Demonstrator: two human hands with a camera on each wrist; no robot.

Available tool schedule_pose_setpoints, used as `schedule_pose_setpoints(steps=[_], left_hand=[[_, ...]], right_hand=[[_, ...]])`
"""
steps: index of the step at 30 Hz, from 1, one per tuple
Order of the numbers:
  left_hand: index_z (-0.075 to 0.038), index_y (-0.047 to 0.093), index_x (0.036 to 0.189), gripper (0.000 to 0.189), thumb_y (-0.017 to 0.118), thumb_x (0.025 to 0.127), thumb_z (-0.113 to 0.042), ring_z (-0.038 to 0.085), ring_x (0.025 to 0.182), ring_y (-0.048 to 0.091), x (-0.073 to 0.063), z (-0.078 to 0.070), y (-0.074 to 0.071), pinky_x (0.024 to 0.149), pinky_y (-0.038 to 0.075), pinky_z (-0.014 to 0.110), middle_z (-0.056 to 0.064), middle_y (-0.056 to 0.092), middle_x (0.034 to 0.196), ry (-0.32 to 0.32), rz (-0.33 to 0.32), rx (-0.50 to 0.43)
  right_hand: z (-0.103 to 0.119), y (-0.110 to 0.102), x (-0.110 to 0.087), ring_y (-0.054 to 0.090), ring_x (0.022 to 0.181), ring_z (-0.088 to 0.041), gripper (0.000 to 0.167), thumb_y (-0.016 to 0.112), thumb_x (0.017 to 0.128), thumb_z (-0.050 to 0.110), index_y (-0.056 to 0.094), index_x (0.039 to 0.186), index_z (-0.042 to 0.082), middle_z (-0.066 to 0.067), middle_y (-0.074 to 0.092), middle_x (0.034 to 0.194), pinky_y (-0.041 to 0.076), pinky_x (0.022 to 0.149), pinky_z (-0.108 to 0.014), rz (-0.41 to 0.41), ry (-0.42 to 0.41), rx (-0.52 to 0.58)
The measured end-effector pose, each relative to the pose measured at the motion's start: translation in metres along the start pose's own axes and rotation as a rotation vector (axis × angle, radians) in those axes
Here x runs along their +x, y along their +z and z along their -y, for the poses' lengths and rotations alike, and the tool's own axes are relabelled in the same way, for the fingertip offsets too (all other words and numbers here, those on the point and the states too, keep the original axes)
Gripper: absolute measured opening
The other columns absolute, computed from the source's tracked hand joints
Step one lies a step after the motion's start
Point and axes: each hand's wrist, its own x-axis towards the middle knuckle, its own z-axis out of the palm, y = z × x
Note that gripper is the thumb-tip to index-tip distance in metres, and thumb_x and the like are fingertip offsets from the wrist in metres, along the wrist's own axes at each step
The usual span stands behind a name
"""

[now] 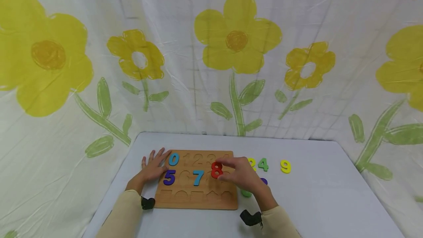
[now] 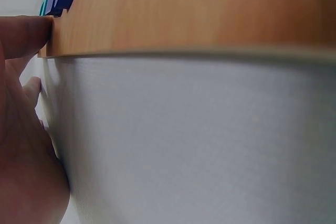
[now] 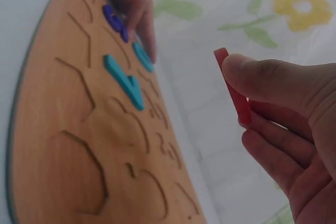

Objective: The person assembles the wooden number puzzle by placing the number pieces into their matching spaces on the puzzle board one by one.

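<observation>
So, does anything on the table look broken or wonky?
Nope, nothing stands out. The blue 0, purple 5 and blue 7 sit right way up on the wooden board, and the right hand pinches the red 8. The green 4 and yellow 9 lie loose beside the board, but look whole.

Wooden number board (image 1: 190, 204): blue digit 0 (image 1: 170, 160) behind purple digit 5 (image 1: 169, 177) at left, blue digit 7 (image 1: 198, 177) right of 5. Green digit 4 (image 1: 265, 165), then yellow digit 9 (image 1: 285, 168), right of board.
</observation>
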Motion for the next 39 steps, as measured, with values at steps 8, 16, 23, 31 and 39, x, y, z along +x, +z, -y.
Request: schedule_pose_setpoints(steps=[8, 16, 23, 31, 39], left_hand=[[-0.010, 0.036, 0.171, 0.075, 0.060, 0.101, -0.023, 0.061, 0.164, -0.007, 0.001, 0.003, 0.001, 0.123, -0.016, 0.081, 0.028, 0.014, 0.181, 0.010, -0.017, -0.006], [-0.013, 0.041, 0.168, 0.073, 0.059, 0.099, -0.027, 0.062, 0.163, -0.004, -0.002, 0.004, 0.003, 0.123, -0.015, 0.082, 0.030, 0.018, 0.179, 0.048, -0.063, -0.046], [-0.012, 0.037, 0.170, 0.074, 0.058, 0.101, -0.026, 0.060, 0.165, -0.008, 0.003, 0.010, 0.005, 0.123, -0.018, 0.080, 0.028, 0.015, 0.181, 0.038, -0.046, -0.044], [-0.010, 0.037, 0.170, 0.072, 0.056, 0.101, -0.021, 0.063, 0.163, -0.007, 0.013, 0.024, 0.012, 0.120, -0.020, 0.082, 0.029, 0.015, 0.180, 0.056, -0.064, -0.035], [-0.010, 0.037, 0.170, 0.071, 0.055, 0.103, -0.021, 0.063, 0.163, -0.007, 0.012, 0.024, 0.013, 0.120, -0.019, 0.082, 0.030, 0.015, 0.180, 0.066, -0.067, -0.027]], right_hand=[[-0.013, 0.023, 0.005, 0.073, 0.131, -0.030, 0.055, 0.091, 0.091, 0.021, 0.075, 0.141, 0.010, -0.002, 0.079, 0.135, 0.059, 0.108, -0.052, 0.059, 0.073, -0.012], [-0.021, 0.037, 0.008, 0.069, 0.135, -0.030, 0.057, 0.092, 0.090, 0.020, 0.074, 0.143, 0.015, 0.000, 0.077, 0.140, 0.058, 0.110, -0.054, 0.084, 0.136, -0.074], [-0.028, 0.045, 0.011, 0.067, 0.134, -0.025, 0.055, 0.091, 0.091, 0.021, 0.074, 0.143, 0.017, 0.002, 0.075, 0.142, 0.057, 0.113, -0.050, 0.100, 0.151, -0.115], [-0.028, 0.053, 0.013, 0.068, 0.128, -0.020, 0.055, 0.090, 0.092, 0.022, 0.074, 0.144, 0.017, 0.003, 0.076, 0.139, 0.058, 0.112, -0.047, 0.112, 0.138, -0.204], [-0.024, 0.053, 0.012, 0.068, 0.131, -0.021, 0.057, 0.090, 0.092, 0.023, 0.072, 0.146, 0.017, 0.003, 0.076, 0.141, 0.056, 0.114, -0.048, 0.135, 0.126, -0.239]])
